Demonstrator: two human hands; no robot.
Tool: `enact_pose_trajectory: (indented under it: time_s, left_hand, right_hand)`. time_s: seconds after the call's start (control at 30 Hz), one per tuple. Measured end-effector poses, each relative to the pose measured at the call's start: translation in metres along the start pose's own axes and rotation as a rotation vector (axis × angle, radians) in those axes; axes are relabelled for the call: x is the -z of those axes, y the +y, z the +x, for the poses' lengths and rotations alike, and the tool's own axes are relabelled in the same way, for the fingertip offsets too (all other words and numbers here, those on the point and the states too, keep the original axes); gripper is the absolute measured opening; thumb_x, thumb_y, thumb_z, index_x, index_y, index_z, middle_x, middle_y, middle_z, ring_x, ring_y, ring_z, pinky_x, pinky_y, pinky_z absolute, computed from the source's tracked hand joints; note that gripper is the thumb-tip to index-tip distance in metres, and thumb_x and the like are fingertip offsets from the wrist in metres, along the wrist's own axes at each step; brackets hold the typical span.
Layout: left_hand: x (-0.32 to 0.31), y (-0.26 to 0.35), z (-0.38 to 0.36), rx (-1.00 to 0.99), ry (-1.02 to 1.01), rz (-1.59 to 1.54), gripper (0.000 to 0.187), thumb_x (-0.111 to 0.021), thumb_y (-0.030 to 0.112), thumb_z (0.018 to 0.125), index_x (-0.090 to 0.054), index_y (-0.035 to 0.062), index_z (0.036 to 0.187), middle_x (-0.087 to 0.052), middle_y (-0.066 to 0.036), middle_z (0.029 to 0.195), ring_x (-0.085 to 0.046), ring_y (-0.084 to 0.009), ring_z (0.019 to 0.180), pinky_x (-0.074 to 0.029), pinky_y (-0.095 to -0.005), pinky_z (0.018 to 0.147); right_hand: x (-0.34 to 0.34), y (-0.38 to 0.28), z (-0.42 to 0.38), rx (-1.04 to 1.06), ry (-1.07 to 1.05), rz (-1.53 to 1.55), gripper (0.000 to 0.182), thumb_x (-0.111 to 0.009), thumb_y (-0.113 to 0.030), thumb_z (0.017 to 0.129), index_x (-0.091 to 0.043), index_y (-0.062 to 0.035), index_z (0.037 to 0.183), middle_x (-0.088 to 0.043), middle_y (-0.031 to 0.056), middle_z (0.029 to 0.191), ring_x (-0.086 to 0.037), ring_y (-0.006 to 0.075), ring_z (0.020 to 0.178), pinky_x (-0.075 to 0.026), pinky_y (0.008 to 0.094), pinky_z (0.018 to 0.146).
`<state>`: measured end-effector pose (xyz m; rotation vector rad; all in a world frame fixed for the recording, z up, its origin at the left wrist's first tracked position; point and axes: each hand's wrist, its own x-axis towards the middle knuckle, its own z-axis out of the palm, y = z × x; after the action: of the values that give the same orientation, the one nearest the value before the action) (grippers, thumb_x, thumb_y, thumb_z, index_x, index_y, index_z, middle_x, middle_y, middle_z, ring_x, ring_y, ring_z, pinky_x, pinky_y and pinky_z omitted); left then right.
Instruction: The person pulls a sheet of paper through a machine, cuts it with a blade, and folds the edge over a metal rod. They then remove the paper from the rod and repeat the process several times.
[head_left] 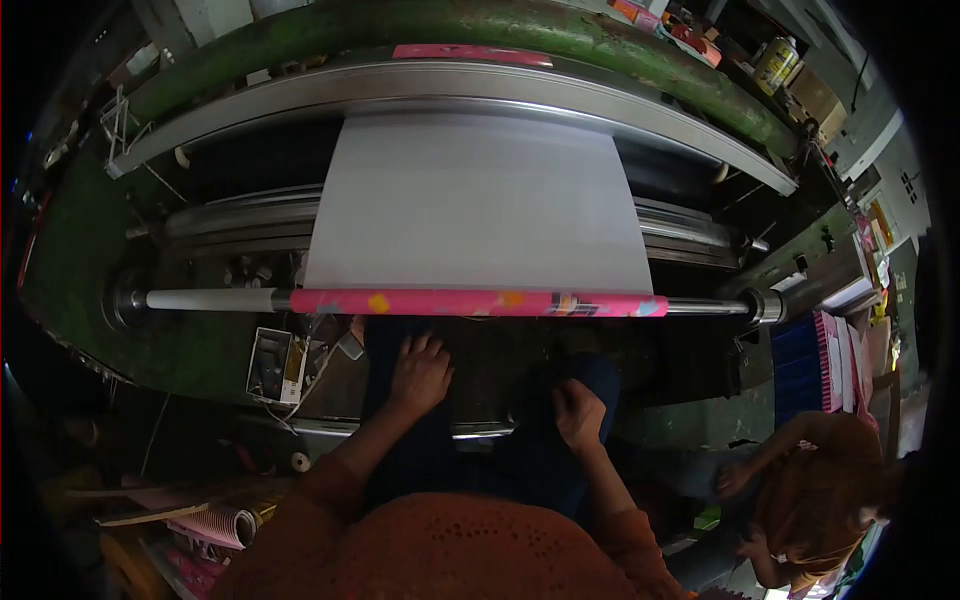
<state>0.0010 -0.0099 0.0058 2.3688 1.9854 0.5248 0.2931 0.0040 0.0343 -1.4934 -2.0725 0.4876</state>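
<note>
My left hand (420,372) lies on my left thigh, fingers apart, holding nothing. On my right thigh rests my right hand (580,410), its fingers curled closed, with nothing showing in them. Just beyond both hands, a pink printed roll (480,302) with colourful patches is wound on a metal shaft (705,307). From that roll a wide white sheet (480,205) stretches back beneath a silver crossbar (450,85) of the machine. Neither hand touches the roll or the sheet.
A long green roller (330,35) spans the back. Below the shaft's left part sits a small white box (275,365) with tools and a cable. At lower right is another person (815,490) in a brown top. A cardboard tube (225,525) lies lower left.
</note>
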Motion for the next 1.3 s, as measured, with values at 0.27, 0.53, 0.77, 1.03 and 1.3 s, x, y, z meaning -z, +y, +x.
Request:
enact_pose_trajectory:
  time_s: [0.27, 0.53, 0.77, 1.03, 1.3]
  left_hand:
    - [0.0, 0.0, -0.001, 0.007, 0.001, -0.017, 0.023, -0.068, 0.026, 0.076, -0.066, 0.0059, 0.086, -0.059, -0.011, 0.104, -0.048, -0.0288, 0.116, -0.034, -0.0465, 0.101]
    - [-0.013, -0.006, -0.004, -0.009, 0.188, -0.085, 0.019, -0.068, 0.025, 0.075, -0.064, 0.0071, 0.081, -0.059, -0.011, 0.096, -0.05, -0.0285, 0.111, -0.035, -0.0475, 0.099]
    - [0.007, 0.004, -0.011, -0.038, 0.113, -0.383, 0.018, -0.069, 0.024, 0.078, -0.062, 0.0077, 0.084, -0.059, -0.011, 0.096, -0.056, -0.0294, 0.101, -0.042, -0.0464, 0.093]
    - [0.162, -0.027, 0.013, -0.075, 0.557, -0.104, 0.035, -0.074, 0.027, 0.073, -0.062, 0.0047, 0.097, -0.06, -0.01, 0.1, -0.056, -0.0263, 0.1, -0.042, -0.041, 0.092]
    - [0.159, -0.059, 0.029, -0.074, 0.345, 0.129, 0.039, -0.072, 0.036, 0.066, -0.058, 0.0064, 0.087, -0.052, -0.006, 0.083, -0.049, -0.0201, 0.081, -0.038, -0.0348, 0.073]
  right_hand:
    - [0.001, -0.005, 0.001, -0.03, -0.025, -0.067, 0.003, -0.062, -0.009, 0.084, -0.061, -0.0062, 0.084, -0.064, 0.0139, 0.078, -0.064, 0.0318, 0.071, -0.05, 0.0378, 0.062]
    - [0.039, -0.114, 0.066, 0.062, -0.422, 0.208, 0.006, -0.067, -0.003, 0.079, -0.064, -0.0024, 0.084, -0.063, 0.0124, 0.075, -0.064, 0.0257, 0.066, -0.05, 0.0312, 0.06]
    - [-0.004, -0.27, 0.215, 0.642, -0.298, 0.225, 0.007, -0.067, -0.003, 0.079, -0.065, -0.0003, 0.085, -0.065, 0.0121, 0.076, -0.062, 0.0227, 0.066, -0.048, 0.0299, 0.062]
    - [-0.086, -0.293, 0.258, 0.667, -0.355, 0.055, 0.01, -0.061, -0.015, 0.08, -0.066, -0.007, 0.083, -0.067, 0.0134, 0.077, -0.064, 0.0344, 0.074, -0.051, 0.0425, 0.066]
    - [-0.101, -0.307, 0.263, 0.792, -0.347, -0.128, 0.007, -0.062, -0.011, 0.076, -0.065, -0.0048, 0.078, -0.065, 0.0154, 0.074, -0.065, 0.0342, 0.071, -0.051, 0.0416, 0.064]
